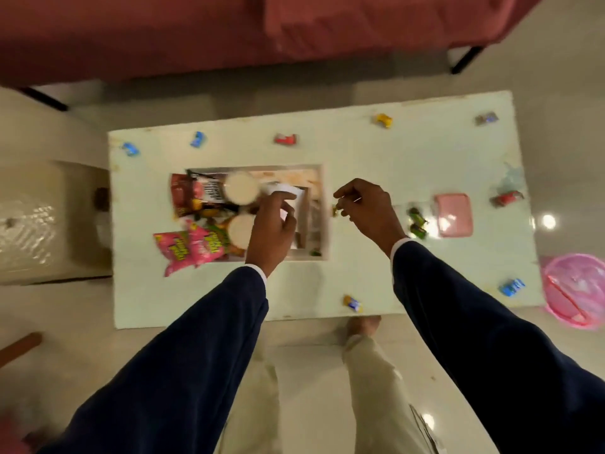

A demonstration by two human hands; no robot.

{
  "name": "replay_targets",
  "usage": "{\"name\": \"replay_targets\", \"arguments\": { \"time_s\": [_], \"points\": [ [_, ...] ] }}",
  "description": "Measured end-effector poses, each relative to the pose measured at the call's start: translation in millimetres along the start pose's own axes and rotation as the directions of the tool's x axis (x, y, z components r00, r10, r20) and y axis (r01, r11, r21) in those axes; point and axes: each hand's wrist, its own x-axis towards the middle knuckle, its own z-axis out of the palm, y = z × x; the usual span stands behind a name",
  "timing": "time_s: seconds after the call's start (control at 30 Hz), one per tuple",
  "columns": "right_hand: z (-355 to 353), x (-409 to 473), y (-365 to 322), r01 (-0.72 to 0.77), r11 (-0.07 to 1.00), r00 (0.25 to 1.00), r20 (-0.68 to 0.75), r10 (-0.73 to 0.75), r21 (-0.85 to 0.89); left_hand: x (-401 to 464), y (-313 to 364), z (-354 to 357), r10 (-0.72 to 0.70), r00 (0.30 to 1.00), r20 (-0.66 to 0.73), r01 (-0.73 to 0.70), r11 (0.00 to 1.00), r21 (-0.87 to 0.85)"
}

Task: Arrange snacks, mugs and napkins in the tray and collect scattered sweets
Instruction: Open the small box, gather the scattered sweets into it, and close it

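While the left hand (273, 221) curls round a white mug (284, 194) over the tray (322, 178), the right hand (366, 208) pinches a small sweet (336, 211) just beside the tray's edge. Snack packets (186, 247) and two more mugs (240, 188) crowd the tray. Wrapped sweets (285, 139) dot the pale table (393, 158), which stands on a glossy tiled floor (311, 371) before a red sofa (196, 34).

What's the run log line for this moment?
left hand: holds white mug over tray | right hand: pinches sweet
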Motion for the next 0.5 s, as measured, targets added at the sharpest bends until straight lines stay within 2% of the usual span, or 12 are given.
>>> {"name": "replay_targets", "arguments": {
  "time_s": [0.13, 0.2, 0.27, 0.4, 0.5],
  "points": [
    [94.5, 36.4, -79.8, 0.142, 0.987, 0.985, 0.107, -0.133, -0.075, 19.2, -39.1, -116.3, 0.078, 0.975, -0.208, -0.079, 0.997, 0.003],
    [135.5, 54.6, -112.5, 0.202, 0.972, 0.972, 0.142, -0.185, -0.119, 30.2, -68.7, -167.5, 0.07, 0.95, -0.305, -0.064, 0.997, 0.03],
    [179.7, 74.3, -142.6, 0.245, 0.955, 0.961, 0.174, -0.216, -0.169, 44.6, -109.0, -215.7, 0.019, 0.939, -0.345, -0.009, 0.999, 0.031],
    [250.5, 123.3, -181.3, 0.308, 0.869, 0.949, 0.193, -0.25, -0.387, 87.4, -187.5, -282.2, -0.145, 0.966, -0.212, 0.178, 0.973, 0.146],
    [290.0, 166.8, -192.3, 0.37, 0.705, 0.929, 0.242, -0.28, -0.605, 128.1, -232.8, -309.0, -0.18, 0.98, -0.085, 0.198, 0.887, 0.416]
  ]
}}
